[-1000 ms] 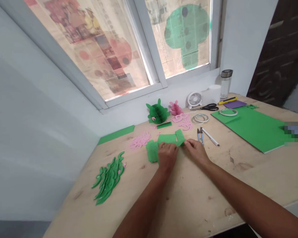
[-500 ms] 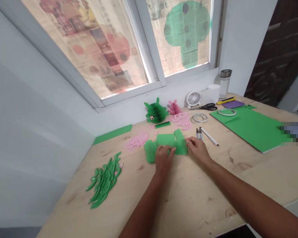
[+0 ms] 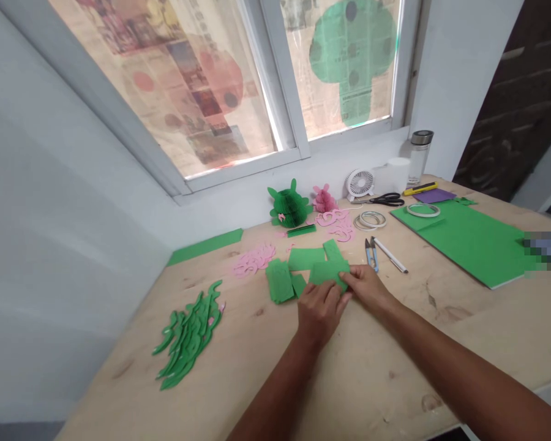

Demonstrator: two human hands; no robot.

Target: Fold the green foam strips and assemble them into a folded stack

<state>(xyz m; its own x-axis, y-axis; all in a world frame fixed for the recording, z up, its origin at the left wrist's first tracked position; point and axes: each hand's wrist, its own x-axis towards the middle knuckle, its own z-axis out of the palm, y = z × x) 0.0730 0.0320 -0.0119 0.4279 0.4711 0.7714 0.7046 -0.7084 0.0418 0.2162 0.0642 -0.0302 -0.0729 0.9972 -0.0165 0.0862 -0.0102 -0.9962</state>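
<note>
A green paper piece [image 3: 326,271] is gripped at its lower right corner by my right hand [image 3: 365,285], thumb and fingers pinched. Against its lower edge, my left hand [image 3: 319,306] has its fingers bent and pressed together on the same paper. To the left lies a stack of green paper [image 3: 280,282], with a small green piece [image 3: 298,285] beside it. Behind the held paper are a flat green rectangle [image 3: 305,258] and a narrow green strip [image 3: 332,250]. Blue-handled snips [image 3: 371,256] lie just beyond my right hand.
Green curved cutouts [image 3: 190,337] lie at left, pink cutouts [image 3: 254,260] behind them. Farther back stand a green paper figure [image 3: 289,207], a pink one [image 3: 324,199], a fan [image 3: 360,184] and a bottle [image 3: 420,159]. A white pen [image 3: 390,255] and large green sheet [image 3: 472,242] lie right.
My left hand has shifted right and nearer, close to my right hand. The green paper between them now overlaps the narrow strip. The view has tilted slightly.
</note>
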